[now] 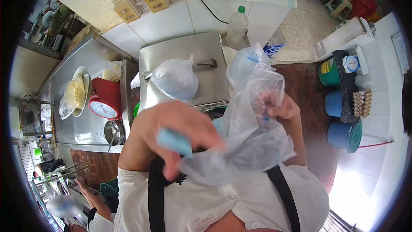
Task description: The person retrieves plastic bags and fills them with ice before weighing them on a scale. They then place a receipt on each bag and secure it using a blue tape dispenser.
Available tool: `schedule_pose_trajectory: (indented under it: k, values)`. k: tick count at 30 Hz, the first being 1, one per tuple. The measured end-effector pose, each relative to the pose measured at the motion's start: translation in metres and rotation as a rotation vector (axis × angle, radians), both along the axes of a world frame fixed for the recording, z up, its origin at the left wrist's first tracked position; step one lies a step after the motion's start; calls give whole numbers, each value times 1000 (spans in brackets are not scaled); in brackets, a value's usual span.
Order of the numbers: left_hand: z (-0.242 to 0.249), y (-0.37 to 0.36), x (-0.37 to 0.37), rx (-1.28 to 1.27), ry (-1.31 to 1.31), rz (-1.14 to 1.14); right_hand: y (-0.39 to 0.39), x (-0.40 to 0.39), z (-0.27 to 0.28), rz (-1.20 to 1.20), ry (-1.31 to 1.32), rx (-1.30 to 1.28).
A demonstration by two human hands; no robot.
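Note:
My right hand [283,106] grips the gathered part of a clear plastic bag [240,150], which hangs crumpled and spread in front of my chest. My left hand [176,126] is smeared by motion at the bag's left side, its fingers curled round a small light-blue piece [174,141] whose kind I cannot make out. Just beyond my right hand is another plastic bag [244,66] with blue print, bulging. A knotted, filled plastic bag [176,79] sits on a steel surface [201,43], against a metal handle [205,63].
To the left, a steel counter [64,120] bears a red dial scale [105,99], a plate with yellow noodle-like food [76,92] and a metal pot [113,132]. Behind stands a green-capped bottle [237,28]. Blue bins [339,135] line the right wall. Another person's arm [94,197] shows lower left.

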State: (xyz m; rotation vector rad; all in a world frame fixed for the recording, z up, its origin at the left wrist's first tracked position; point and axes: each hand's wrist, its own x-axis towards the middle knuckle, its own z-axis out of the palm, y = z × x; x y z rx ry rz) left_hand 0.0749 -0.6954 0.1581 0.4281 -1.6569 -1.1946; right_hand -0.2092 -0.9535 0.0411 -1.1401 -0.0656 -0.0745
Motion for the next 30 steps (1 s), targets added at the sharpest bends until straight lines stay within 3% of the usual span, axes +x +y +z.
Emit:
schedule_pose_trajectory:
  k: [1,2,3,5,6,7,8,9,11,13,14,16,17,18,20,22,24,25,26,28,30]
  values:
    - [-13,-5,5,190,161,2,-6,4,7,-1,92,-70]
    - [18,-28,-16,271,289,402,-12,10,15,-2,181,-143]
    - [9,-47,-14,500,221,689,-18,18,21,2,174,-144]
    - [-23,-90,-18,712,-170,941,-22,39,33,-10,131,-154]
    - [-61,-109,-19,759,-30,821,-20,49,43,1,132,-152]
    - [-93,-122,-22,797,108,697,-18,58,54,-184,248,-164]
    - [-103,-126,-26,801,114,703,-23,64,59,-370,364,-176]
    - [-111,-131,-30,763,244,637,-37,73,18,-478,280,-79]
    - [-114,-140,-38,734,375,573,-62,75,0,-521,297,-50]
    - [-110,-153,-39,806,505,894,-92,76,-32,-615,315,24]
    - [-113,-158,-35,809,508,901,-101,80,-49,-607,317,27]
    - [-130,-170,-24,1024,312,1094,-115,87,-81,-725,365,136]
    - [-185,-179,-17,862,199,1063,-117,91,-104,-784,381,104]
    - [-227,-183,-12,866,198,1066,-119,93,-123,-781,383,108]
    - [-294,-189,-7,827,604,950,-121,96,-154,-844,351,192]
    - [-340,-192,-5,775,446,1045,-122,99,-179,-842,366,255]
    - [-361,-191,-3,778,232,1115,-119,100,-194,-908,332,-343]
    - [-367,-191,-3,782,96,1144,-134,101,-241,-808,177,-102]
    - [-374,-193,-2,776,-58,1164,-133,100,-249,-807,179,-94]
    - [-388,-196,1,737,-354,1189,-130,99,-261,-1056,-167,-1056]
    - [-403,-200,6,673,-603,1197,-140,101,-307,-982,-79,-1025]
